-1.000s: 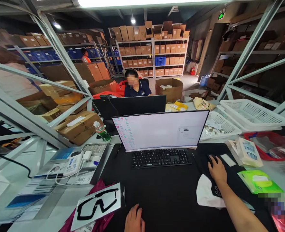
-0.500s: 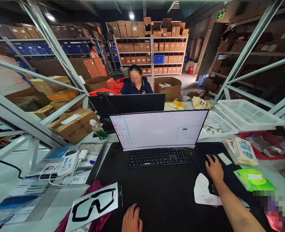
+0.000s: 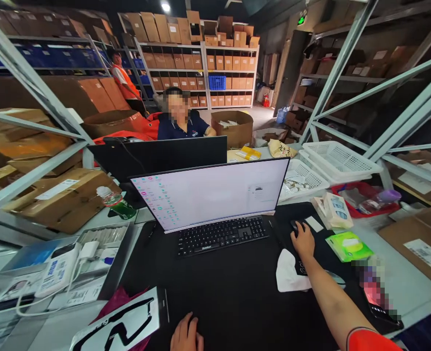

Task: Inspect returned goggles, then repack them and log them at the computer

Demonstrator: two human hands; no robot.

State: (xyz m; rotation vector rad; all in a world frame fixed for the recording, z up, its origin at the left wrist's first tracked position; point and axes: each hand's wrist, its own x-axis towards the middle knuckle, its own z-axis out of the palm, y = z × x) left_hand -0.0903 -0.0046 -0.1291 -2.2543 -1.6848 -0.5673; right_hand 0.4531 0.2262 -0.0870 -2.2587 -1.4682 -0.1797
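Note:
My right hand [image 3: 303, 240] lies over a black computer mouse [image 3: 294, 225], its fingers curved around it on the dark desk mat [image 3: 222, 282]. My left hand [image 3: 186, 334] rests on the mat at the bottom edge, holding nothing, fingers loosely laid down; its wrist is out of frame. Ahead stand a black keyboard [image 3: 222, 235] and a lit monitor [image 3: 215, 192] with icons down its left side. A white cloth-like item [image 3: 288, 273] lies beside my right forearm. Left of my left hand is a flat package [image 3: 127, 319] with a black outline print.
Left are a tray of papers and chargers [image 3: 107, 273], a green bottle [image 3: 117, 202] and a carton [image 3: 65, 195]. To the right lie a green tissue pack [image 3: 348, 246], a phone [image 3: 381, 309] and white baskets [image 3: 341, 161]. A person [image 3: 184, 124] sits behind the second monitor [image 3: 178, 151].
My view has turned to the right, so the desk things appear further left. Both hands keep their places, the right on the mouse. A standing person in an orange vest shows more fully.

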